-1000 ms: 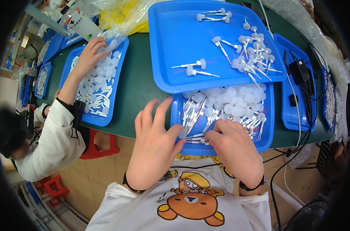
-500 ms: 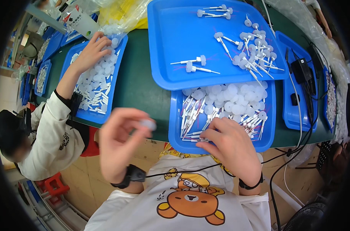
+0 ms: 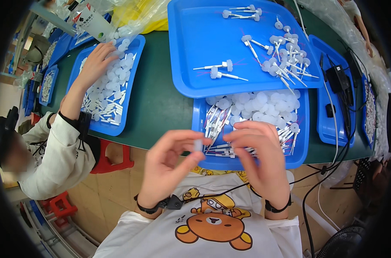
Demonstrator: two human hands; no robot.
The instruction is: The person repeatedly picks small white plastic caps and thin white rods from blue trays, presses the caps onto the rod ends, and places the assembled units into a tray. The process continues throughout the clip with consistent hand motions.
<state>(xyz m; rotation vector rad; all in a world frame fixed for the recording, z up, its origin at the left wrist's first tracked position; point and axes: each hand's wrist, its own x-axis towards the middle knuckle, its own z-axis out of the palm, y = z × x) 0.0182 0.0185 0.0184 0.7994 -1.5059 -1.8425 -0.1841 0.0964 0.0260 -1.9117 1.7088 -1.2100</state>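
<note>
Between the thumb and fingers of my left hand (image 3: 167, 165) is a small translucent white plastic disc (image 3: 198, 145), turned edge-on. My right hand (image 3: 264, 150) is curled a short way to its right, over the near part of the lower blue tray (image 3: 302, 150). Its fingertips are drawn toward the thumb; whatever they hold is too small to make out. Under and behind that hand lie thin white sticks (image 3: 214, 124) with fine reddish wires. A heap of translucent discs (image 3: 262, 103) fills the far part of this tray.
An upper blue tray (image 3: 204, 38) overlaps the lower one and carries several sticks with discs fitted. At left, a co-worker's hand (image 3: 94, 64) reaches over another blue tray (image 3: 128, 99) of discs and white pieces. Black cables and an adapter (image 3: 336, 79) lie at right.
My left hand has moved right with the disc, toward my right hand. The right hand has lifted slightly off the sticks. The co-worker's hand has shifted a little nearer.
</note>
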